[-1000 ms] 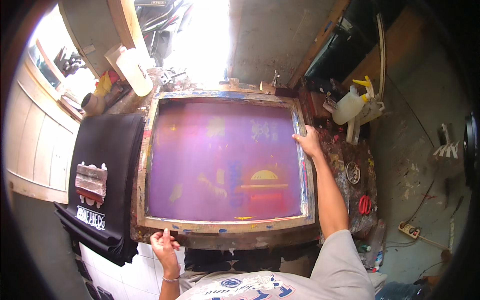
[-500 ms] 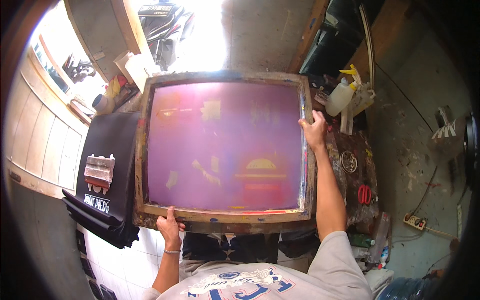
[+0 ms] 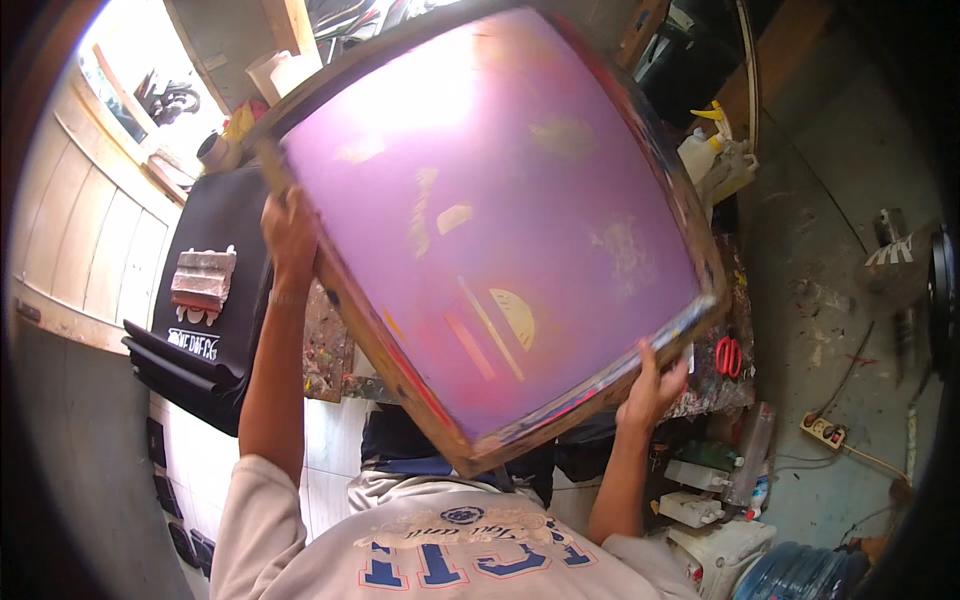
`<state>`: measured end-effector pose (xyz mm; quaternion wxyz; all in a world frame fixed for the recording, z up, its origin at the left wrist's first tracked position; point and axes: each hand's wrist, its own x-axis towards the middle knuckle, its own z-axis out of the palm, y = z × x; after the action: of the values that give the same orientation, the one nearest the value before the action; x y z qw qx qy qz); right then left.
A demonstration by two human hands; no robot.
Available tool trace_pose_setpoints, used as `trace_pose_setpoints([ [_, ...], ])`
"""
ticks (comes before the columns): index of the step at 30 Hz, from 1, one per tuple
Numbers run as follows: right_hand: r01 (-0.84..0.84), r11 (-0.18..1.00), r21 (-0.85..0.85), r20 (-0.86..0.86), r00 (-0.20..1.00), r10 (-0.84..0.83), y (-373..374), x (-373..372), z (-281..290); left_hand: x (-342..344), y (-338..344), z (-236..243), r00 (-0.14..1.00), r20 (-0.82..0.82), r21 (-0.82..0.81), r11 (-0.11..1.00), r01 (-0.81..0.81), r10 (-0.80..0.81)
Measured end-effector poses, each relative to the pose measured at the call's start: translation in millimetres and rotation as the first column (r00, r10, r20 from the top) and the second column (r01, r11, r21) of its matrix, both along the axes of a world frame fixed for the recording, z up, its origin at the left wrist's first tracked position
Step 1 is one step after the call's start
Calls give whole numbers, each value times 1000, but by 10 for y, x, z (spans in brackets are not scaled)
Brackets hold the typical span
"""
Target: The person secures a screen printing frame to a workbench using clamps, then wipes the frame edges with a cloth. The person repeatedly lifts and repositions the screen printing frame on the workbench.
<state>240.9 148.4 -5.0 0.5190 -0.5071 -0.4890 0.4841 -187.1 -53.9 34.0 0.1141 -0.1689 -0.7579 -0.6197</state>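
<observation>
Paint-stained table [image 3: 322,350] uncovered; screen frame [image 3: 480,200] now lifted, tilted, left hand [image 3: 290,235], right hand [image 3: 652,385] gripping edges.

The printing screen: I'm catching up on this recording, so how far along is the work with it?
Done: the printing screen is off the paint-stained table, lifted and tilted. In hand: the left hand grips its left frame edge, the right hand its lower right edge. Left: it is not set down anywhere. A stack of black shirts lies on the left, with a squeegee on top.
</observation>
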Motion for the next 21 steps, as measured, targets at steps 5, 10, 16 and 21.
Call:
trace_pose_setpoints([
  [5,107,945,-309,-188,967,-170,-781,502,-301,-286,720,59,961,43,-158,948,277,-274],
  [10,6,921,-390,-121,991,-57,-1183,807,-485,-301,1046,-495,947,18,-392,869,301,-320],
  [16,-72,918,-389,-106,994,33,-1321,937,-662,-278,1217,-923,929,133,-407,836,368,-344],
  [21,-84,894,-439,-85,995,51,-1306,947,-730,-301,1282,-1064,938,114,-463,817,343,-329],
])
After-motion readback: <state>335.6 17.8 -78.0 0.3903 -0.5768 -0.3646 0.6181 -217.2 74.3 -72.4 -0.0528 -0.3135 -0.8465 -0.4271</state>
